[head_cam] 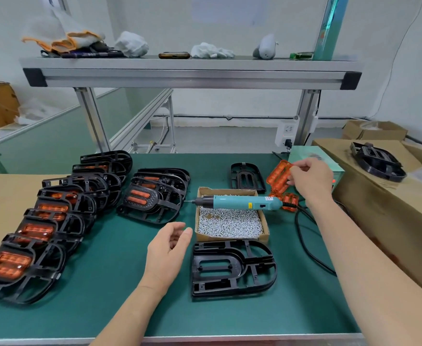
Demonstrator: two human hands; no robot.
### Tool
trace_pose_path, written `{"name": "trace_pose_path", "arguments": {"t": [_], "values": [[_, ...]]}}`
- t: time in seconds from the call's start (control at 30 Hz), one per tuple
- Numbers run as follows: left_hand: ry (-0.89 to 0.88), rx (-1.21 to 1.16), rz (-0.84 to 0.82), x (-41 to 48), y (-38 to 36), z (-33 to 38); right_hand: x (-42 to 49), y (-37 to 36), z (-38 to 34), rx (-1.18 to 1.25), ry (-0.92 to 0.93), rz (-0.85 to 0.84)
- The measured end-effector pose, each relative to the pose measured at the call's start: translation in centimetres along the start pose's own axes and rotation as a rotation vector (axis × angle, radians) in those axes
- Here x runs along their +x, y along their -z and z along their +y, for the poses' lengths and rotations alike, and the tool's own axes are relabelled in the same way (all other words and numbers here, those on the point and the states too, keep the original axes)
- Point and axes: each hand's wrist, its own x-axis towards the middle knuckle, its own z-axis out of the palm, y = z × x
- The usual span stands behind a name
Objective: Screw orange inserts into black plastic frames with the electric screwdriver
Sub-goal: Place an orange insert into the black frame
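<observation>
An empty black plastic frame (232, 268) lies flat on the green mat in front of me. My right hand (309, 179) pinches an orange insert (278, 174) lifted above more orange inserts (288, 201) at the back right. My left hand (168, 248) hovers relaxed and empty just left of the frame. The teal electric screwdriver (239, 203) lies across a cardboard box of screws (229, 222), its tip pointing left. Another empty frame (247, 177) lies behind the box.
Rows of frames with orange inserts fitted (55, 213) overlap on the left, with a smaller stack (155, 193) at centre. The screwdriver's black cable (304, 243) curls to the right. Cardboard boxes (384, 196) stand at the right, one bearing black frames (377, 161). An aluminium shelf (190, 71) spans overhead.
</observation>
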Motion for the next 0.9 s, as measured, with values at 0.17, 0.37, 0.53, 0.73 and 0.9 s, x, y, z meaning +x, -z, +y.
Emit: {"name": "trace_pose_path", "arguments": {"t": [0.17,0.37,0.53,0.73,0.9], "values": [[-0.021,0.055,-0.012,-0.2,0.0,-0.1,-3.5,-0.1,-0.5,0.271,-0.046,-0.055],[-0.156,0.157,0.018,-1.0,-0.2,0.4,-8.6,-1.1,0.1,0.429,-0.122,-0.183],[-0.291,0.192,-0.008,-1.9,-0.6,1.8,-12.4,-1.6,0.4,0.515,-0.199,-0.262],[-0.406,0.301,-0.147,-3.4,-1.7,3.7,-15.9,-2.2,0.4,0.561,-0.269,-0.333],[-0.46,0.369,-0.132,-3.8,-1.9,4.0,-17.1,-2.2,0.3,0.57,-0.296,-0.362]]}}
